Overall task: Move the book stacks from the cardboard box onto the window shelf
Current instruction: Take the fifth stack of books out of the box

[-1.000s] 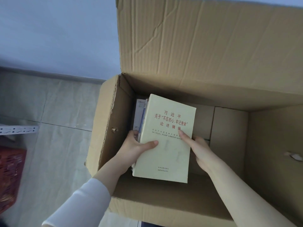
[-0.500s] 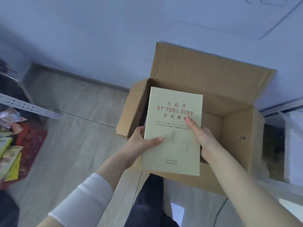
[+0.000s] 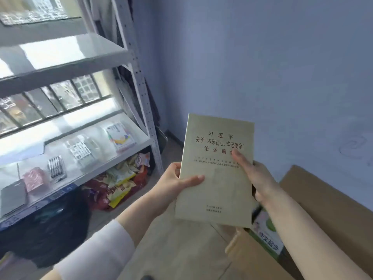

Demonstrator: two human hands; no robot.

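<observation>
I hold a stack of books point(image 3: 216, 190) up in the air, its top a pale yellow cover with red print. My left hand point(image 3: 173, 184) grips the stack's left edge, thumb across the cover. My right hand point(image 3: 256, 174) grips the right edge, thumb on the cover near the title. A green and white book point(image 3: 266, 235) shows under the stack's lower right corner. The cardboard box point(image 3: 323, 199) lies low at the right, only its flaps in view. The white metal window shelf point(image 3: 60, 53) stands to the left, in front of a barred window.
A lower shelf board point(image 3: 96, 154) carries packets, a pink pack and a grey flat device. Snack bags point(image 3: 119, 182) lie heaped in a red crate on the floor under it. A dark bag point(image 3: 50, 225) sits at lower left. The blue wall is ahead.
The stack has come up out of the box, and my view has swung left from the box to the window shelf. Both hands keep the same hold.
</observation>
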